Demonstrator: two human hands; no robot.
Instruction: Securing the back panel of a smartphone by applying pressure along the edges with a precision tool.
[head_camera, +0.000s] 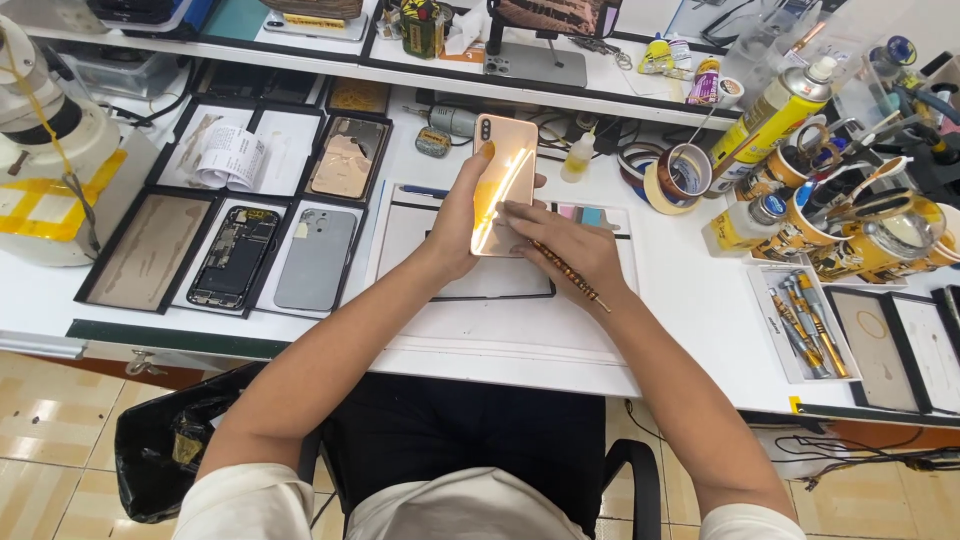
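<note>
A white bench (680, 300) carries black trays (150, 250) of phone parts. Above its middle, the left hand (462, 215) has its grip clamped on a gold phone (503, 185), back facing up. The right hand (560, 250) presses fingertips on the phone, pinching a thin patterned tool (570, 272).

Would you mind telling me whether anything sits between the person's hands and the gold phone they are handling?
Nothing visible does. The left hand already grips the gold phone from its left edge, and the right hand, holding a thin patterned tool, rests its fingers directly on the phone's shiny back.
</note>
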